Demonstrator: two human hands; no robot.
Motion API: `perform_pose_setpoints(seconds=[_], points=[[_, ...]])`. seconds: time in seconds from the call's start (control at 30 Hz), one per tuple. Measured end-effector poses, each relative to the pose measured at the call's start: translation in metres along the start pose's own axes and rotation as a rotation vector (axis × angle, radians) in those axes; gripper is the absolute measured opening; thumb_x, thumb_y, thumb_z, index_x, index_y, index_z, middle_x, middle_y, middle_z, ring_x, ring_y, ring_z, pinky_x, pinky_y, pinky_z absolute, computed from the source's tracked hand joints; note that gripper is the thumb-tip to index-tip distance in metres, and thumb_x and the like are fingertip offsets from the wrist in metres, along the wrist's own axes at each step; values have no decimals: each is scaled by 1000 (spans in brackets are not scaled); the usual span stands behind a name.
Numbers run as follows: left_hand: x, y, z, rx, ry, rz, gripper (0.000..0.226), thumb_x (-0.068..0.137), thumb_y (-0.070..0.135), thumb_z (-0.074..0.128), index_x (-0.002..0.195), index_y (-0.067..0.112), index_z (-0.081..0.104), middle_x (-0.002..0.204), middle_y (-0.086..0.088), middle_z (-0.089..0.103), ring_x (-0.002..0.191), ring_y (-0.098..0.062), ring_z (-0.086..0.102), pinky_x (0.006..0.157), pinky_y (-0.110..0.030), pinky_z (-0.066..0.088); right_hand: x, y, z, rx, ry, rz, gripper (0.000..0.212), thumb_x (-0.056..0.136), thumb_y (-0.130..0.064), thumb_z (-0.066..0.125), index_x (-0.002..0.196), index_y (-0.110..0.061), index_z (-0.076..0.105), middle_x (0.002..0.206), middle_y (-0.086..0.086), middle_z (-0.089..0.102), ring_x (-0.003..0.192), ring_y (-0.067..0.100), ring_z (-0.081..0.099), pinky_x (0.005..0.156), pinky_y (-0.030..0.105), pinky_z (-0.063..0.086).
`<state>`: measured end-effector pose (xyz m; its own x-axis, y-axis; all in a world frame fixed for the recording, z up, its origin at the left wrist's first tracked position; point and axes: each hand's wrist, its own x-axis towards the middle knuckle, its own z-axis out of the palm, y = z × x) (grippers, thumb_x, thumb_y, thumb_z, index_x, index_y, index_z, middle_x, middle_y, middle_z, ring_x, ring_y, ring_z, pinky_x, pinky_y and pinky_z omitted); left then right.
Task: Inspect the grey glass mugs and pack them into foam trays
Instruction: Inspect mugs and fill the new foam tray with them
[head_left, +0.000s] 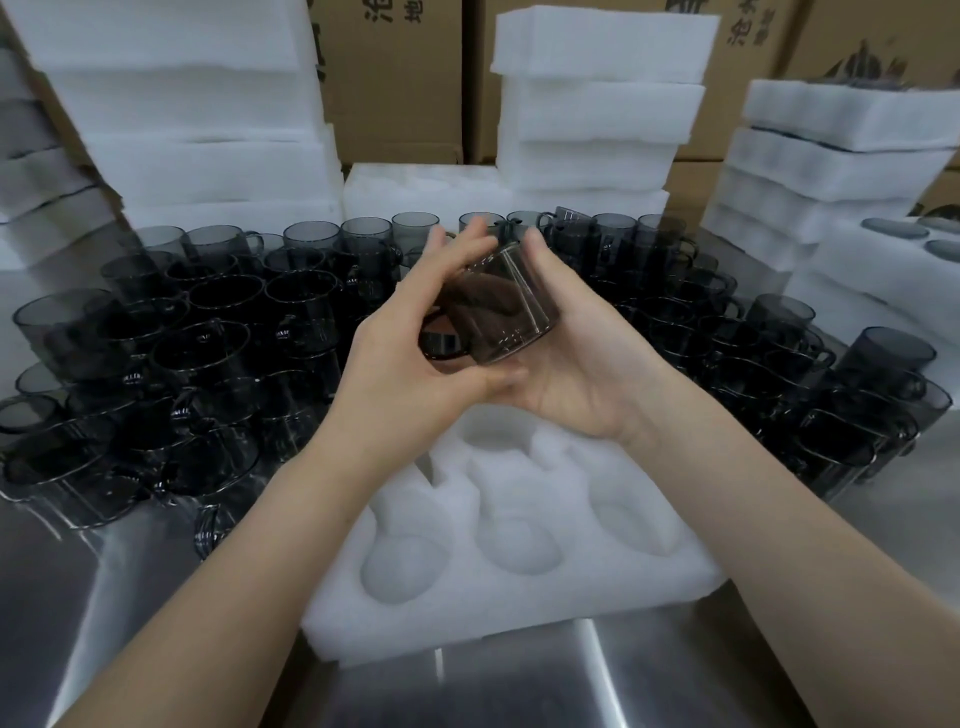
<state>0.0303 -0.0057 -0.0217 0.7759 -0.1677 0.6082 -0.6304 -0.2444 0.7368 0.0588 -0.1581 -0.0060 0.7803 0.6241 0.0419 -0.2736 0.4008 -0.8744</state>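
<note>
Both hands are clamped on one mug (501, 306), held in the air over the foam tray (467, 636).
- Left hand (402, 358): back toward us, fingers wrapped round the mug's left side, near the handle (441, 345).
- Right hand (569, 358): palm toward us, cupping the mug's right side, thumb up along the far edge, fingertips curled under the base.
- Mug: grey glass, tilted, base toward lower right. We see fingers through the wall. We cannot tell which way the mouth faces.

The tray lies on the steel surface (675, 680), just in front of us, cavities facing up.

Loose mugs crowd the surface on both sides of the hands: a left group (208, 338) and a right group (753, 364), packed close and touching, running back to the foam.

Behind them stand white foam stacks at left (182, 130), centre (597, 104) and right (831, 156). At the far right, a tray (857, 270) shows grey rims (893, 228) in its cavities. Cardboard boxes (405, 78) stand at the back.
</note>
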Motion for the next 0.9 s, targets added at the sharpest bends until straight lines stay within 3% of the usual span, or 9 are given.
perform_pose_setpoints(seconds=[0.07,0.17,0.3,0.4,0.5,0.67,0.73,0.83,0.9], points=[[1,-2,1,82,13,-55,94,64,9,88,140,40,41,149,16,43,144,3,22,117,-27,27,0,0,2,-51,39,-27,57,98,-55,38,134,-15,58,125,13,67,112,28,66,88,42,57],[1,1,2,192,7,-87,108,61,29,91,150,31,30,144,23,42,135,8,34,111,-13,28,2,6,5,-322,239,-226,44,101,-43,45,109,-8,70,103,14,74,95,23,71,80,35,59],[-1,9,9,334,72,20,85,72,28,83,146,16,43,140,8,53,128,1,47,106,-11,34,2,12,6,-659,379,-422,36,102,-32,48,83,-12,71,79,1,69,79,10,64,73,24,52],[-3,10,11,338,80,62,78,73,14,82,142,11,47,143,4,50,133,-7,46,110,-18,35,4,10,5,-505,423,-353,38,101,-35,50,90,-7,73,87,11,73,84,19,69,78,35,57],[-4,8,8,332,24,195,75,73,4,81,140,4,46,143,3,43,140,-13,37,116,-26,31,4,6,2,-304,382,-254,34,100,-34,51,96,-8,73,94,12,74,86,21,72,74,33,60],[-3,6,5,267,-30,225,78,76,8,76,144,7,38,154,-6,37,148,-19,22,121,-36,23,-2,-1,-4,-78,26,91,60,91,-57,47,136,-19,55,127,10,64,115,24,62,93,39,52],[-2,4,5,305,-1,170,81,77,11,79,146,8,37,155,-4,35,149,-16,21,121,-32,20,-1,-3,-4,-54,23,30,64,90,-54,49,139,-12,52,128,15,62,112,28,63,90,42,54],[0,0,4,343,67,24,92,76,22,82,152,14,28,153,7,34,141,-2,25,110,-3,18,1,0,-3,-154,192,-190,68,82,-42,59,130,6,50,116,25,63,99,38,64,82,51,56],[1,0,5,336,75,-6,97,72,31,83,151,18,29,147,12,39,134,3,32,104,1,20,2,2,-1,-232,276,-313,52,77,-37,66,114,-1,55,95,15,69,83,30,67,72,45,57]])
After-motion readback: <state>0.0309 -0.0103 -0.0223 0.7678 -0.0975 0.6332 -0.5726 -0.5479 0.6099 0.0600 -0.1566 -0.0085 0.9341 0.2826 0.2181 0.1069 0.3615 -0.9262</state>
